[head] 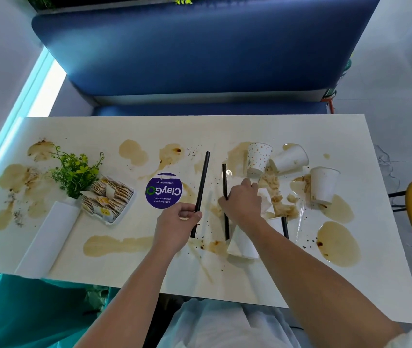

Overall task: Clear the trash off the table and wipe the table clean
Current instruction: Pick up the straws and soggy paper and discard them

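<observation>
Left hand (178, 223) pinches the long black straw (203, 177), right hand (241, 200) grips a second straw (224, 179) beside crumpled tissue (267, 203) on the stained worktop (225, 129).

1. The far strip of the table (149, 126) beside the blue bench (199, 59) lies open.
2. A vase (49, 237) and packet tray (109, 199) block the left.
3. A dotted cup (258, 158), a tipped white cup (290, 159) and another white cup (324, 184) crowd the right.

Left grip (178, 222) pinching left straw (202, 179), right grip (241, 199) knuckles-up, curled round right straw (224, 179).
</observation>
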The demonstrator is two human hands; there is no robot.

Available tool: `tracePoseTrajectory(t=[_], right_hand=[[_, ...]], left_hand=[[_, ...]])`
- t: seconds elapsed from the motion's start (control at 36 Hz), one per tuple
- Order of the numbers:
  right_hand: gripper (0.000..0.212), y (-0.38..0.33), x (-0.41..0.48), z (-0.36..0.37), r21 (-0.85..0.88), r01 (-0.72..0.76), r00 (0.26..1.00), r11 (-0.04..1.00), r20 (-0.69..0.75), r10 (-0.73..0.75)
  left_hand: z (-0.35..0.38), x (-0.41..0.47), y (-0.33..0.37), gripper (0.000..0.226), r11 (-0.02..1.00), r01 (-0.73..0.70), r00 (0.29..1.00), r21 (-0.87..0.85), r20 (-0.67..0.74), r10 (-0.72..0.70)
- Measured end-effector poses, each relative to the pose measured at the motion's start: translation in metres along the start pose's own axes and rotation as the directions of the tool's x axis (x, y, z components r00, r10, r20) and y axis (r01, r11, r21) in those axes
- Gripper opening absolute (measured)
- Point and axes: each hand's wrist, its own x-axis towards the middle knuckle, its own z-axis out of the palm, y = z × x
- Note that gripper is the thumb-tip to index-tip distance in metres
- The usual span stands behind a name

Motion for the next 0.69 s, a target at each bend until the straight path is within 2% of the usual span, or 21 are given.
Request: tracePoseTrajectory(t=[0.14, 0.25, 0.44, 0.69], right_hand=[[0.031, -0.008, 0.001, -0.017, 0.308, 0.011, 0.999, 0.951, -0.042, 0.002], [0.026, -0.017, -0.003, -0.029, 0.415, 0.049, 0.997, 0.908, -0.08, -0.017], [0.022, -0.04, -0.019, -0.038, 0.453, 0.121, 0.991, 0.883, -0.11, -0.08], [0.022, -0.089, -0.048, -0.023, 0.459, 0.187, 0.98, 0.868, -0.034, -0.194]], left_hand=[[-0.002, 0.001, 0.002, 0.017, 0.999, 0.008, 1.0, -0.045, -0.028, -0.009], [-0.006, 0.001, 0.004, 0.017, 0.999, 0.003, 0.999, -0.043, -0.046, -0.005], [-0.023, -0.001, -0.007, 0.015, 0.997, -0.01, 0.997, -0.083, -0.078, 0.004], [-0.066, -0.012, -0.043, 0.013, 0.992, -0.023, 0.989, -0.127, -0.151, 0.003]])
